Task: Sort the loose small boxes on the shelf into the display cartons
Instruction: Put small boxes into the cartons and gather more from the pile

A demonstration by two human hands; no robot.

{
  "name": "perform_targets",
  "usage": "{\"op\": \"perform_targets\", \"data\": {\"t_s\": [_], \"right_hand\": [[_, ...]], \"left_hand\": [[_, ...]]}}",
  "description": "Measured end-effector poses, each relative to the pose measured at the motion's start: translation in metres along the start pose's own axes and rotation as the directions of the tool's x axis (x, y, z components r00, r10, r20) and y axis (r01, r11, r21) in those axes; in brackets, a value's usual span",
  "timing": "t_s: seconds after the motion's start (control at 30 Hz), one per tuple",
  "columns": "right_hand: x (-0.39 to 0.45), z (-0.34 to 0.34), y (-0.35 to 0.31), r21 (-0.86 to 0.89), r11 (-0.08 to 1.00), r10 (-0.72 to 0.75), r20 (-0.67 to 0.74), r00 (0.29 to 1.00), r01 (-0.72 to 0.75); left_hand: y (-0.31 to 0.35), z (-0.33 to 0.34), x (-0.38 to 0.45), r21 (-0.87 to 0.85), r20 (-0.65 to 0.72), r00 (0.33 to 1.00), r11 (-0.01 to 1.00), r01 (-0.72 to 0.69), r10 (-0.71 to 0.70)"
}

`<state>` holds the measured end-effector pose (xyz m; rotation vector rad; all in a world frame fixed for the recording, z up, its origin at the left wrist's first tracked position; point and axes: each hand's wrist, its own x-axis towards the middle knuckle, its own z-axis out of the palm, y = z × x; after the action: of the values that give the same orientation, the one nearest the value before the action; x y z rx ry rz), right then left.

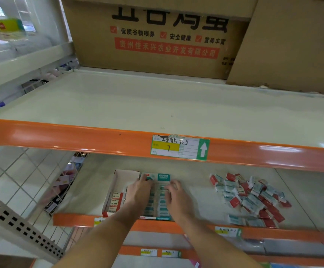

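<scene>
Both hands reach onto the lower cream metal shelf (199, 202), which has an orange front lip. Left hand (140, 190) lies palm down over the seam between two open display cartons, its fingertips curled onto a small teal-and-white box (147, 177) at the far end of the teal row; whether it actually pinches that box or only rests on it cannot be told through the blur. Right hand (176, 198) lies flat with relaxed, spread fingers on top of the packed teal boxes, pressing or touching them and grasping nothing. Under both hands sits the teal-trimmed display carton (162, 213), filled with rows of teal-and-white boxes, its far flap standing up. Touching it on the left is a red-and-white display carton (116, 182), mostly bare at its far end, with a few red-labelled white boxes (115, 202) stacked at the near end. Well to the right on the same shelf lies a loose heap of small red and teal boxes (253, 200), jumbled at all angles. Above, an upper cream shelf carries a green, yellow and white price label (179, 147) on its orange lip, and a large brown cardboard carton with red and black print (157, 39) stands at its far edge.
</scene>
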<state>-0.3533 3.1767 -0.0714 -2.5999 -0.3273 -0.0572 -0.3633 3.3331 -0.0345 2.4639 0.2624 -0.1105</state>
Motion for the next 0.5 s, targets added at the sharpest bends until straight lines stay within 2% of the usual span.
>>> {"op": "perform_targets", "data": {"t_s": [0.07, 0.13, 0.27, 0.5], "right_hand": [[0.0, -0.003, 0.005, 0.007, 0.999, 0.032, -0.015, 0.999, -0.032], [-0.001, -0.004, 0.01, 0.02, 0.998, 0.056, -0.01, 0.998, -0.056], [-0.006, -0.007, 0.018, 0.052, 0.996, 0.078, -0.021, 0.997, -0.076], [-0.018, -0.021, 0.035, 0.058, 0.984, 0.169, -0.026, 0.985, -0.167]], "left_hand": [[0.006, 0.005, 0.0, 0.296, -0.012, 0.983, 0.94, -0.171, 0.182], [0.017, 0.015, -0.005, 0.4, 0.028, 0.958, 0.876, -0.272, 0.285], [0.035, 0.036, -0.012, 0.447, 0.018, 0.911, 0.811, -0.377, 0.413], [0.06, 0.06, -0.023, 0.389, 0.023, 0.874, 0.801, -0.455, 0.485]]}}
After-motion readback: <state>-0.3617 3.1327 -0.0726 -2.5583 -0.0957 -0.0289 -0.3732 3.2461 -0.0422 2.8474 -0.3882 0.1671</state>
